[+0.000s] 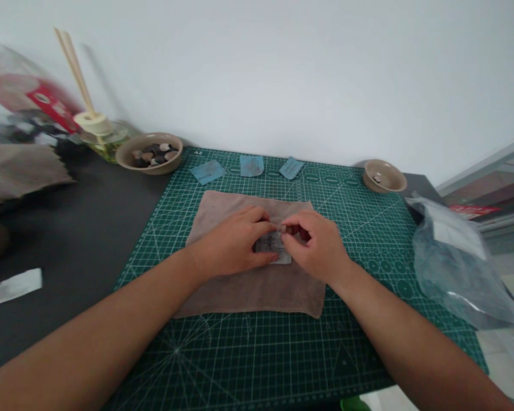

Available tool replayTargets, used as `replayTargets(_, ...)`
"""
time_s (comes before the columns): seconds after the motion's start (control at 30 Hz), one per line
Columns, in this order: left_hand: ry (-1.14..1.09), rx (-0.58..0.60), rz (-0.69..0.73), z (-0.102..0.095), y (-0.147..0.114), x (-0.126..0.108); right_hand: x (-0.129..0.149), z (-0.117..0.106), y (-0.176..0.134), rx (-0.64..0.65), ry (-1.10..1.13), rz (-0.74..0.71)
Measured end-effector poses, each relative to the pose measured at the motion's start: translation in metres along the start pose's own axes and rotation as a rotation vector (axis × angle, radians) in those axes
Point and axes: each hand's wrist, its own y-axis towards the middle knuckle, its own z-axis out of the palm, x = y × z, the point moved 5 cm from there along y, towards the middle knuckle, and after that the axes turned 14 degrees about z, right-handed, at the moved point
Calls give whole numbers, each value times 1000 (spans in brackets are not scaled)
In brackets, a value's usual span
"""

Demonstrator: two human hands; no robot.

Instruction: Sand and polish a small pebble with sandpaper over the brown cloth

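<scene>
A brown cloth [248,294] lies flat on the green cutting mat [282,354], with a small grey-white sheet with dark marks [283,258] on it. My left hand [235,240] rests on the cloth at the left of this sheet, its thumb and fingers spread along the sheet's edges. At the sheet's upper right, my right hand [317,242] is closed in a pinch. Between its fingertips shows a small brownish pebble [285,229], mostly covered by the fingers.
Three blue printed pieces [252,165] lie along the mat's back edge. A bowl of pebbles [149,165] and a reed diffuser [96,125] stand back left. Another bowl [383,177] holds a small light pebble. A clear plastic bag [462,268] overlaps the mat's right side.
</scene>
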Motion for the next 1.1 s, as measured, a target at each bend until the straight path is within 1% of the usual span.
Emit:
replayTargets(0.07,1,9,-4,0,0,0,1,-2,0,-14,25,-11)
replayTargets(0.2,2,26,-13,0,0,0,3,-2,0,-3,40,-25)
replayTargets(0.27,-1,29,-17,0,1,0,3,-2,0,9,72,-12)
replayTargets(0.33,-1,36,-24,0,1,0,0,-2,2,27,154,30)
replayTargets(0.4,2,42,-29,0,1,0,-5,0,3,85,336,133)
replayTargets(0.43,5,41,-29,-1,1,0,-8,3,4,141,480,210)
replayTargets(0.53,10,10,-13,-2,1,-2,-12,14,2,379,991,450)
replayTargets(0.6,5,-26,3,-4,2,-4,-9,17,0,497,1232,523)
replayTargets(0.67,-13,-105,22,-9,3,-6,-6,17,0,542,1336,543)
replayTargets(0.73,-22,-255,41,-19,2,-10,-7,16,1,534,1344,556)
replayTargets(0.8,-10,-418,63,-30,-1,-15,-10,16,2,494,1301,579)
replayTargets(0.87,11,-515,89,-38,-3,-21,-14,17,2,447,1240,592)
replayTargets(0.93,18,-535,121,-40,-4,-26,-15,19,3,420,1179,584)
replayTargets(1.1,5,-521,158,-37,-3,-29,-12,22,2,409,1038,523)
